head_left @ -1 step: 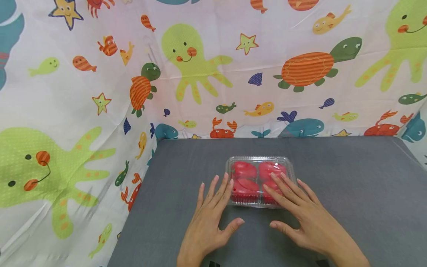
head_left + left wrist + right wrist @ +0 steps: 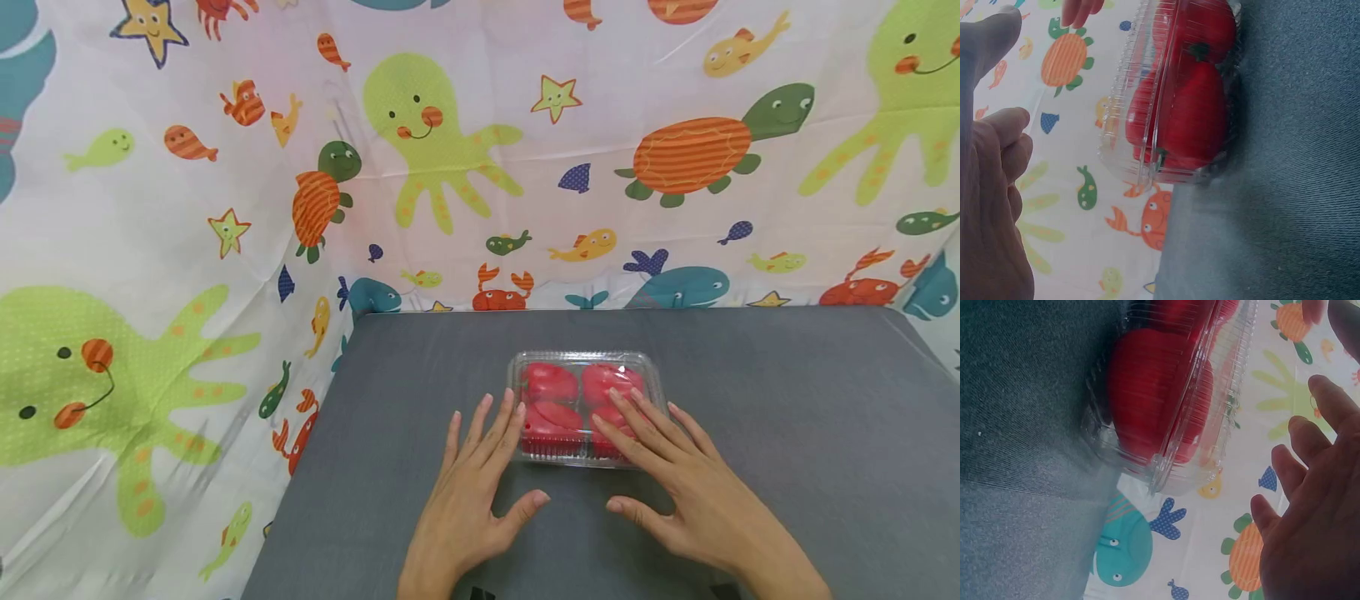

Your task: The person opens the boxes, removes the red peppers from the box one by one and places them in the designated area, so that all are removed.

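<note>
Left hand (image 2: 467,504) and right hand (image 2: 690,483) spread, fingers straight, gripping nothing; clear lidded box (image 2: 577,461) of red peppers (image 2: 551,418) just ahead of palms; one-sided push might skew box, hard press might dent thin-looking plastic

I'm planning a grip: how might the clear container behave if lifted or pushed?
The clear container has thin-looking, ribbed walls, so it probably flexes when squeezed. Its glossy plastic may be slippery. Low and broad on the grey table, it seems unlikely to tip.

red fruit (image 2: 551,382) with green stems (image 2: 1199,51), clear container (image 2: 585,357), grey tabletop (image 2: 810,400), white cloth (image 2: 480,92), lime-green octopuses (image 2: 412,92), orange-striped turtles (image 2: 693,158)
</note>
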A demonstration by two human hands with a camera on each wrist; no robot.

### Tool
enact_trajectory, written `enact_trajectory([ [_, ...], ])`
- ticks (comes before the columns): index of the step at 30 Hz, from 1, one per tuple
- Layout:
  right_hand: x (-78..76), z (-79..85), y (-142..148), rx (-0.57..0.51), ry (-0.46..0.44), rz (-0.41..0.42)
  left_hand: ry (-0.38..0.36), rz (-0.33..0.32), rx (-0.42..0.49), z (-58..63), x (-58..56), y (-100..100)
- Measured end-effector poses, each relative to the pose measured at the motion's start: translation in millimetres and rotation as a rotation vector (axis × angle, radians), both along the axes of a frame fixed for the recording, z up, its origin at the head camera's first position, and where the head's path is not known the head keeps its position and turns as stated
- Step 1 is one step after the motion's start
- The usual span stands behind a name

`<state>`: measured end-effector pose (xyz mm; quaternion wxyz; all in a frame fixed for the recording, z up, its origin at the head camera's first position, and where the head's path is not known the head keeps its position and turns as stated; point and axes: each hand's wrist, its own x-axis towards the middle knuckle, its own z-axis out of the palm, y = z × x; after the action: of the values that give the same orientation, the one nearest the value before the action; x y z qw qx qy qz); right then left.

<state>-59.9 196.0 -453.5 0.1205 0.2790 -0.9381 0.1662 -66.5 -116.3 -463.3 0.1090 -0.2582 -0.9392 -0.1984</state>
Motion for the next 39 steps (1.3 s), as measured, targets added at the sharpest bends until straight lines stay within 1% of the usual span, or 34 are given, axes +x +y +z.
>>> enact_trajectory([
  [7,1.2,-1.7,-0.6,-0.018,0.003,0.004,-0.010,-0.010,0.002,-2.0,-0.1,0.1],
  [13,0.0,-4.6,1.8,-0.024,0.009,-0.022,-0.021,-0.020,0.080,-7.7,-4.1,0.9],
  [16,-2.0,-6.3,3.2,-0.026,0.015,-0.043,-0.044,-0.012,0.132,-11.2,-7.2,1.1],
  [19,-2.7,-8.8,4.0,-0.021,0.009,-0.070,-0.090,-0.003,0.219,-15.5,-9.1,0.8],
  [21,-2.4,-10.9,4.1,-0.026,-0.011,-0.097,-0.137,-0.001,0.290,-18.7,-10.0,0.7],
  [24,-1.4,-13.5,4.1,-0.057,-0.051,-0.150,-0.196,0.001,0.361,-23.7,-11.8,0.9],
  [27,-0.8,-15.5,4.5,-0.098,-0.102,-0.204,-0.271,0.008,0.404,-29.6,-14.0,1.7],
  [31,-1.7,-16.8,5.6,-0.115,-0.186,-0.259,-0.348,0.027,0.452,-36.9,-18.6,3.1],
  [35,-2.7,-18.6,6.2,-0.123,-0.263,-0.300,-0.393,0.038,0.497,-42.2,-24.2,5.0],
  [39,-3.9,-21.3,4.9,-0.138,-0.302,-0.332,-0.435,0.046,0.551,-46.6,-29.8,7.7],
])
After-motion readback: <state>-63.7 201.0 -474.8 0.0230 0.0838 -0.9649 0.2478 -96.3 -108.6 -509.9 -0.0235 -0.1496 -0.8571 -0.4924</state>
